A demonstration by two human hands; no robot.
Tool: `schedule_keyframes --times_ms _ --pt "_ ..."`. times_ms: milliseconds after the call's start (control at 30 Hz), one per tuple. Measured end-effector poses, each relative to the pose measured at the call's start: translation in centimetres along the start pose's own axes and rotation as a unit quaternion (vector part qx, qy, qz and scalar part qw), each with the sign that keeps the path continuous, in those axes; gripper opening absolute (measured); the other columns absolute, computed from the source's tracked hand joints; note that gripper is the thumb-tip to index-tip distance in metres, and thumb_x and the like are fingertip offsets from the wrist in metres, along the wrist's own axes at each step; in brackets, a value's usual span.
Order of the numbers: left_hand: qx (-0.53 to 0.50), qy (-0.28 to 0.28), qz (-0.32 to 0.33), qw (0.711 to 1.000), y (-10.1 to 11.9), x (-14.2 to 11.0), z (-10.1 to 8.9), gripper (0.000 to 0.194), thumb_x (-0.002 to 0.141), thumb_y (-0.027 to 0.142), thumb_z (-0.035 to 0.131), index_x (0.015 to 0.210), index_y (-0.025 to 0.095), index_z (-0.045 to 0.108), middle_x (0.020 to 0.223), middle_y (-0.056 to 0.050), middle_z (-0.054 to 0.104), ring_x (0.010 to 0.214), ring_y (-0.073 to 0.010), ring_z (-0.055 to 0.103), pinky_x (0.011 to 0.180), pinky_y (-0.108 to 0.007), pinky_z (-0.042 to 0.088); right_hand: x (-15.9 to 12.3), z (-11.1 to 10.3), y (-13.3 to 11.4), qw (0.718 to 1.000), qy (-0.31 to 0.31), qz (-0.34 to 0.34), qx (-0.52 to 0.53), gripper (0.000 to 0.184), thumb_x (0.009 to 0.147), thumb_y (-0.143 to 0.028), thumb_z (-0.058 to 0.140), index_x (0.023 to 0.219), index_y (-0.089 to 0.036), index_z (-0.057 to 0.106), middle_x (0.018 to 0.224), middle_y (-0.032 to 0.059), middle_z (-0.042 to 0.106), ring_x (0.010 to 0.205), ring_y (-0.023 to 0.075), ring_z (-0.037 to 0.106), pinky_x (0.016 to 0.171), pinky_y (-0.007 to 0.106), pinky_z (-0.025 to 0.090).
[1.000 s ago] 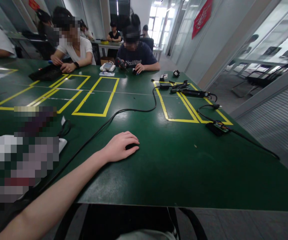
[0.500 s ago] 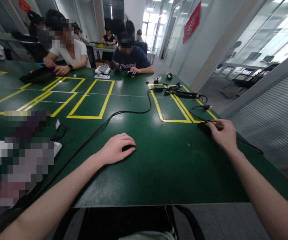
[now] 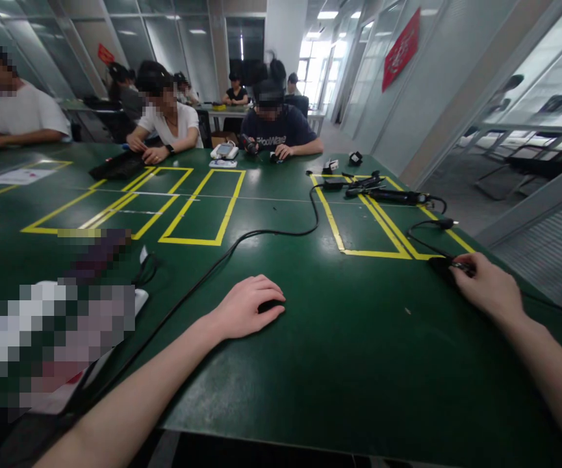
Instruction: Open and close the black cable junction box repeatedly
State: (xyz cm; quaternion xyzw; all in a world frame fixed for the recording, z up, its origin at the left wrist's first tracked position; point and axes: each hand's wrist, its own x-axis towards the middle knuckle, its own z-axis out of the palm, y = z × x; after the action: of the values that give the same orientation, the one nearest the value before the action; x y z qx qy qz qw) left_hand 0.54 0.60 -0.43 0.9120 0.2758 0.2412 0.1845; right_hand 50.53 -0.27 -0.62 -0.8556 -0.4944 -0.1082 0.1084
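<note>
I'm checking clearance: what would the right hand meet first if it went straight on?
Likely the flat black item directly ahead of the right hand, perhaps touching its fingers; depth is unclear.

Left forearm (image 3: 164, 374) bare, runs up-right from bottom edge. Left hand (image 3: 244, 309) palm down, relaxed; fingers (image 3: 271, 287) loosely curled, thumb (image 3: 271, 317) spread below, gap between. Right forearm (image 3: 556, 364) bare, angles up-left from right edge. Right hand (image 3: 495, 287) slightly farther forward, back up, thumb and index bunched close, other fingers partly hidden. Hands well apart.
</note>
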Motion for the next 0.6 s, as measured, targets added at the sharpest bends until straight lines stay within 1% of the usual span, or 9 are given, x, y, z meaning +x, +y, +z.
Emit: schedule_keyframes --times_ms 67,133,200,267,333,400,467,533,600 --pt "-0.002 -0.002 -0.002 1.000 0.1 0.0 -0.1 0.017 0.100 0.029 0.062 0.105 0.020 0.076 0.110 -0.006 0.077 0.103 -0.0216 0.070 0.097 -0.039 0.055 -0.5 -0.4 -1.6 0.997 -0.040 0.033 0.050 0.025 0.088 -0.032 0.053 0.105 -0.021 0.068 0.102 0.0172 0.075 0.085 0.0314 0.068 0.064 0.035 0.043" --pt "0.000 -0.003 -0.005 1.000 0.1 0.0 -0.1 0.018 0.100 0.029 0.062 0.105 0.020 0.076 0.110 -0.007 0.077 0.102 -0.0216 0.070 0.097 -0.039 0.056 -1.1 -0.5 -3.4 0.994 -0.048 0.020 0.094 0.022 0.085 -0.033 0.055 0.100 -0.024 0.068 0.099 0.0141 0.076 0.086 0.0327 0.068 0.063 0.036 0.044" --pt "0.003 -0.004 -0.008 1.000 0.2 0.0 -0.1 0.018 0.100 0.029 0.062 0.105 0.020 0.076 0.110 -0.006 0.077 0.102 -0.0215 0.071 0.097 -0.039 0.056 -1.8 -0.2 -5.2 0.990 -0.034 -0.022 0.133 0.018 0.081 -0.035 0.057 0.092 -0.026 0.068 0.091 0.0118 0.076 0.080 0.0327 0.068 0.060 0.036 0.043" --pt "0.004 -0.005 -0.012 1.000 0.1 0.0 0.0 0.016 0.099 0.029 0.063 0.104 0.020 0.076 0.110 -0.006 0.077 0.102 -0.0212 0.071 0.096 -0.038 0.056 -2.7 0.4 -7.0 0.981 -0.015 -0.073 0.179 0.016 0.079 -0.037 0.060 0.087 -0.026 0.070 0.085 0.0117 0.075 0.075 0.0323 0.068 0.058 0.037 0.044" --pt "0.002 -0.007 -0.013 1.000 0.1 0.1 0.0 0.014 0.098 0.028 0.065 0.103 0.020 0.076 0.110 -0.006 0.078 0.103 -0.0218 0.071 0.096 -0.038 0.056 -3.9 1.1 -8.9 0.965 0.005 -0.135 0.225 0.017 0.078 -0.038 0.061 0.085 -0.026 0.071 0.086 0.0115 0.076 0.075 0.0319 0.069 0.060 0.038 0.047" --pt "0.000 -0.006 -0.017 1.000 0.0 0.1 0.0 0.014 0.098 0.028 0.065 0.102 0.020 0.076 0.109 -0.006 0.078 0.103 -0.0219 0.071 0.097 -0.039 0.056 -5.4 1.6 -10.8 0.942 0.022 -0.203 0.265 0.018 0.078 -0.036 0.061 0.086 -0.026 0.073 0.091 0.0102 0.077 0.079 0.0318 0.071 0.065 0.040 0.052" --pt "-0.003 -0.002 -0.021 1.000 0.0 0.2 -0.1 0.016 0.099 0.029 0.063 0.107 0.020 0.075 0.112 -0.006 0.077 0.105 -0.0220 0.070 0.099 -0.039 0.055 -7.3 1.5 -12.9 0.912 0.025 -0.274 0.304 0.019 0.081 -0.033 0.059 0.091 -0.025 0.073 0.095 0.0088 0.078 0.085 0.0314 0.073 0.072 0.043 0.056" --pt "-0.012 0.013 -0.021 1.000 0.1 0.2 -0.2 0.020 0.099 0.029 0.062 0.113 0.020 0.074 0.117 -0.008 0.075 0.108 -0.0224 0.069 0.100 -0.040 0.055 -9.5 0.9 -15.2 0.872 0.011 -0.350 0.340 0.017 0.085 -0.027 0.058 0.093 -0.024 0.073 0.097 0.0086 0.078 0.089 0.0298 0.074 0.078 0.044 0.059" --pt "-0.027 0.032 -0.009 0.999 0.3 0.3 -0.3 0.023 0.098 0.030 0.063 0.117 0.021 0.073 0.122 -0.009 0.074 0.111 -0.0232 0.068 0.101 -0.041 0.055 -11.9 0.0 -17.5 0.829 -0.016 -0.420 0.369 0.017 0.089 -0.020 0.057 0.095 -0.023 0.072 0.098 0.0089 0.078 0.091 0.0272 0.074 0.081 0.042 0.060"
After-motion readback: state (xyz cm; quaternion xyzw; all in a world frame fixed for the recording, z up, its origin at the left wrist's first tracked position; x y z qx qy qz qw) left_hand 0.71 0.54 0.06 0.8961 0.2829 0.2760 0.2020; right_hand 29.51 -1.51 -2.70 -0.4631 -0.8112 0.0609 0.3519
